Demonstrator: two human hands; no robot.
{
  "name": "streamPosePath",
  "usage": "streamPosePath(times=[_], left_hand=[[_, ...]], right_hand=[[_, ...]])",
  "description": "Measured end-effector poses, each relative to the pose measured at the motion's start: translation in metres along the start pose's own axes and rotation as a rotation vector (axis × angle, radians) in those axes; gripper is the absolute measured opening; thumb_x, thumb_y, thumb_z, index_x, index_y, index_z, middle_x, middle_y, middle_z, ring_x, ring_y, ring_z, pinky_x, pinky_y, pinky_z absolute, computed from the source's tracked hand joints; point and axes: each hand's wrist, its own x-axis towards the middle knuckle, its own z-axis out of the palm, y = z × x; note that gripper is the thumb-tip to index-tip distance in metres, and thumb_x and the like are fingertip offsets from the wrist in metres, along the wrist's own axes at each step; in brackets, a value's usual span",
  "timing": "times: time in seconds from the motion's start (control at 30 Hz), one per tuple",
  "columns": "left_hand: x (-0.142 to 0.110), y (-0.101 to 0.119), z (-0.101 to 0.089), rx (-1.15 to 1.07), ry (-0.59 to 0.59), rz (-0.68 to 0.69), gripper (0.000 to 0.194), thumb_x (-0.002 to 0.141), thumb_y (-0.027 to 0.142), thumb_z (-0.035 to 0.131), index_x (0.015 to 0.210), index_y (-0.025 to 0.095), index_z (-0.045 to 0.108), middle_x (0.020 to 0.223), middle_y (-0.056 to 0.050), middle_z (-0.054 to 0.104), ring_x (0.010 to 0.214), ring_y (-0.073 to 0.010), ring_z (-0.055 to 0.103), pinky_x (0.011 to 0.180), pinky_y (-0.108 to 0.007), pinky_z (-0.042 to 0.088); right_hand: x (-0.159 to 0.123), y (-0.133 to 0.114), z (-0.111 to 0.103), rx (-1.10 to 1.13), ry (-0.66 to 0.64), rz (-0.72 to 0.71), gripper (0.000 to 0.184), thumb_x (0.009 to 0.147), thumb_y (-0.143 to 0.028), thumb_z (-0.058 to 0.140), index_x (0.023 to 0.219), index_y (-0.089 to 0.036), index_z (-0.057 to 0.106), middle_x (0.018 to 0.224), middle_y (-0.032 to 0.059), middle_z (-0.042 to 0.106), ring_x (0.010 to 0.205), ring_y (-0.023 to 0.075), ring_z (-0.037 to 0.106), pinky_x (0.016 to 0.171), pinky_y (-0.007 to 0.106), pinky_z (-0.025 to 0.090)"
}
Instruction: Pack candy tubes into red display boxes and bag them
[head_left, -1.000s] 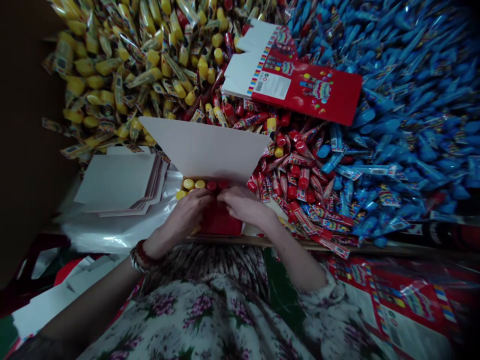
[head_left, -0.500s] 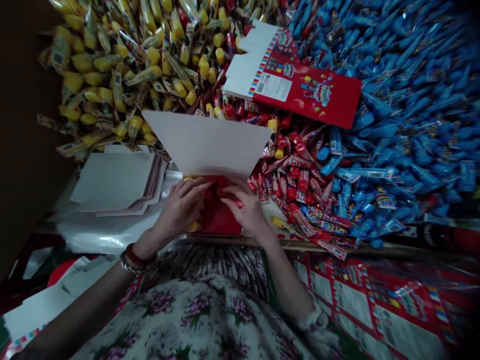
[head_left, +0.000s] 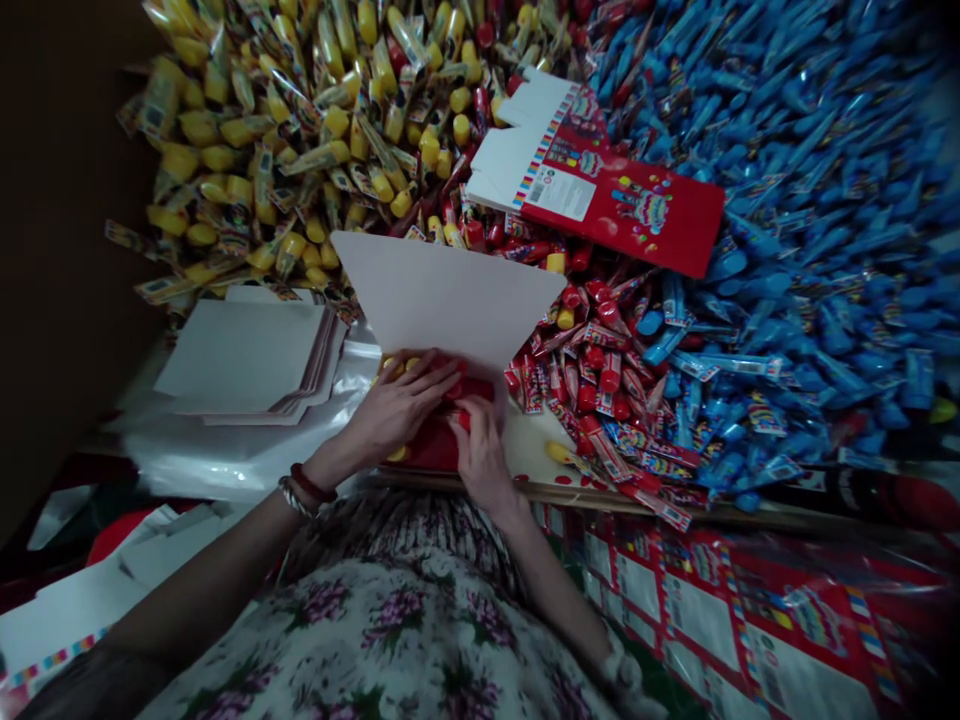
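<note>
In front of me on the table lies a small carton whose white lid flap (head_left: 450, 300) stands up at the back. Its inside shows red (head_left: 431, 450). Yellow-capped tubes (head_left: 396, 372) fill its left side, with red-capped tubes beside them. My left hand (head_left: 401, 410) lies over these tubes, fingers stretched out and pressed flat. Close to its fingertips, my right hand (head_left: 484, 450) has its fingers curled on a red-capped tube (head_left: 463, 418) inside the carton. The hands partly hide the contents.
Heaps of wrapped yellow tubes (head_left: 255, 150), red tubes (head_left: 592, 350) and blue tubes (head_left: 810, 220) cover the back and right. A flattened red carton (head_left: 637, 210) lies on top. White card sheets (head_left: 240, 350) are stacked at left on clear plastic. Printed packs (head_left: 697, 600) lie below the table edge.
My left hand has flattened and reached further right over the tubes. My right hand's fingers have closed in beside it. The whole view has shifted slightly.
</note>
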Motion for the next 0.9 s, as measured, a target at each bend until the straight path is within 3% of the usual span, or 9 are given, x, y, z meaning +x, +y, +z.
streamPosePath(times=[0.13, 0.23, 0.33, 0.57, 0.8, 0.9], left_hand=[[-0.001, 0.001, 0.004, -0.01, 0.029, 0.008, 0.046, 0.097, 0.023, 0.031, 0.144, 0.024, 0.035, 0.146, -0.006, 0.042, 0.142, -0.0248, 0.024, 0.113, -0.052, 0.015], [-0.003, 0.002, 0.004, -0.019, 0.045, 0.026, 0.049, 0.095, 0.02, 0.034, 0.144, 0.023, 0.034, 0.146, -0.007, 0.042, 0.141, -0.025, 0.026, 0.112, -0.053, 0.018], [-0.006, 0.001, 0.004, -0.014, 0.052, 0.049, 0.05, 0.093, 0.018, 0.037, 0.143, 0.023, 0.037, 0.145, -0.007, 0.043, 0.141, -0.0247, 0.026, 0.111, -0.052, 0.021], [-0.005, -0.006, 0.006, -0.005, 0.064, 0.054, 0.052, 0.088, 0.019, 0.038, 0.14, 0.021, 0.043, 0.142, -0.006, 0.047, 0.139, -0.0268, 0.032, 0.112, -0.051, 0.024], [-0.005, -0.02, 0.011, -0.086, 0.1, 0.112, 0.054, 0.089, 0.022, 0.041, 0.142, 0.028, 0.039, 0.141, -0.006, 0.048, 0.136, -0.0309, 0.036, 0.11, -0.058, 0.025], [-0.007, -0.021, -0.004, -0.295, 0.116, 0.057, 0.051, 0.094, 0.023, 0.037, 0.142, 0.041, 0.033, 0.142, 0.002, 0.048, 0.132, -0.0241, 0.043, 0.11, -0.051, 0.032]], right_hand=[[-0.014, 0.002, -0.026, -0.325, -0.309, -0.063, 0.041, 0.091, -0.007, 0.034, 0.128, -0.019, 0.047, 0.117, 0.0117, 0.055, 0.107, 0.0222, 0.055, 0.091, 0.037, 0.049], [-0.009, -0.005, -0.036, -0.44, -0.411, -0.172, 0.048, 0.088, -0.001, 0.035, 0.128, -0.022, 0.051, 0.122, 0.0102, 0.054, 0.109, 0.021, 0.052, 0.09, 0.035, 0.05], [0.007, -0.021, -0.036, -0.551, -0.478, -0.312, 0.035, 0.091, -0.007, 0.039, 0.115, -0.02, 0.061, 0.122, 0.0107, 0.056, 0.105, 0.0218, 0.052, 0.087, 0.035, 0.05], [0.032, -0.039, -0.033, -0.695, -0.396, -0.464, 0.031, 0.092, -0.009, 0.04, 0.096, -0.021, 0.068, 0.105, 0.0066, 0.064, 0.107, 0.0226, 0.053, 0.083, 0.029, 0.048], [0.029, -0.044, -0.013, -0.623, -0.427, -0.327, 0.026, 0.089, -0.009, 0.049, 0.087, -0.024, 0.07, 0.097, 0.0059, 0.069, 0.099, 0.0204, 0.06, 0.074, 0.028, 0.05], [0.022, -0.049, -0.013, -0.576, -0.355, -0.248, 0.033, 0.09, -0.012, 0.045, 0.089, -0.034, 0.069, 0.11, -0.0006, 0.067, 0.096, 0.0168, 0.061, 0.071, 0.026, 0.052]])
